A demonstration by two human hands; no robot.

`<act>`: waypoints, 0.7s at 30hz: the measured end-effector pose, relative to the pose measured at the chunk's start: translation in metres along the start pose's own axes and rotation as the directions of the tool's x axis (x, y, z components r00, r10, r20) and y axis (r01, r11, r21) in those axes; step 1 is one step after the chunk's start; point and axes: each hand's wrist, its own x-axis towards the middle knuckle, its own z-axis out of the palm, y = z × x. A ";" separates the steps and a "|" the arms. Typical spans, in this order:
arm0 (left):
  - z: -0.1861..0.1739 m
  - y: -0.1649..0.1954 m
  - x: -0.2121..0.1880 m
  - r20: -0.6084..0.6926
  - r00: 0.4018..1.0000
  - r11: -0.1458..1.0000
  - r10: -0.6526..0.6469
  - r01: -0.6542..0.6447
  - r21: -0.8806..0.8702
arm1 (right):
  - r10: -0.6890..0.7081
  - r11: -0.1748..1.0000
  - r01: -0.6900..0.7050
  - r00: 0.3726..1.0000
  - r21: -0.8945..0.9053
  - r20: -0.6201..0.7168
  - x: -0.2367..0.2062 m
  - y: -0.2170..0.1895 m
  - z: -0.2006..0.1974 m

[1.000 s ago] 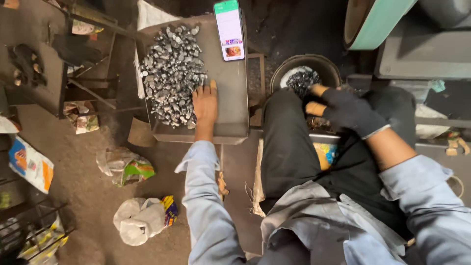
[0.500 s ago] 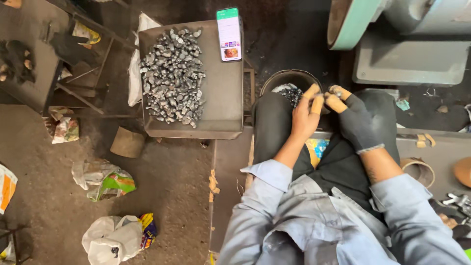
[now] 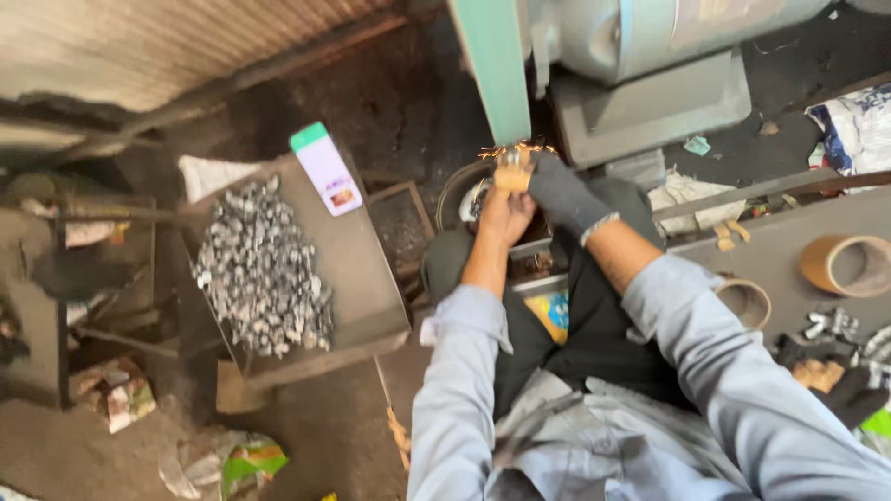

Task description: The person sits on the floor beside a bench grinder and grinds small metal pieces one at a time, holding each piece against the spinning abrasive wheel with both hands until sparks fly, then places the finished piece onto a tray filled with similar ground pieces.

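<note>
1. Small metal piece (image 3: 511, 176), pale and blurred, sits at upper centre of the frame, pinched between both hands against the green machine (image 3: 497, 65); orange sparks show just above it.
2. Left hand (image 3: 506, 211), bare, is closed around the piece from below; right hand (image 3: 561, 195), in a dark glove, is closed on it from the right.
3. Left of centre, a grey metal tray (image 3: 357, 269) holds a heap of silvery parts (image 3: 260, 274) on its left half, and a phone (image 3: 327, 169) with a lit screen leans at its upper edge.
4. A dark round bowl (image 3: 455, 190) lies partly hidden behind the hands.
5. The floor is dirty, with crumpled bags at lower left; tape rolls (image 3: 846, 264) lie on a grey bench at right; a corrugated wall fills the upper left.
6. Compared with half a second ago, both hands have risen from the lap to the machine, the sparks are new, and the view has tilted, so the tray now sits slanted.
</note>
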 end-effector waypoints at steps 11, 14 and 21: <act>-0.012 0.030 -0.032 0.387 0.921 0.685 -0.040 -0.257 0.682 | 0.093 0.921 -0.042 0.989 -0.386 0.114 -0.045 -0.064 0.022; -0.004 0.043 -0.067 0.308 0.949 0.125 0.073 -0.315 0.941 | -0.309 0.424 0.363 0.919 -0.830 0.243 -0.078 -0.087 0.036; 0.020 -0.006 -0.110 0.560 0.571 -0.161 0.600 -0.600 0.784 | -0.050 0.745 -0.095 0.979 -0.660 -0.198 -0.082 -0.043 0.028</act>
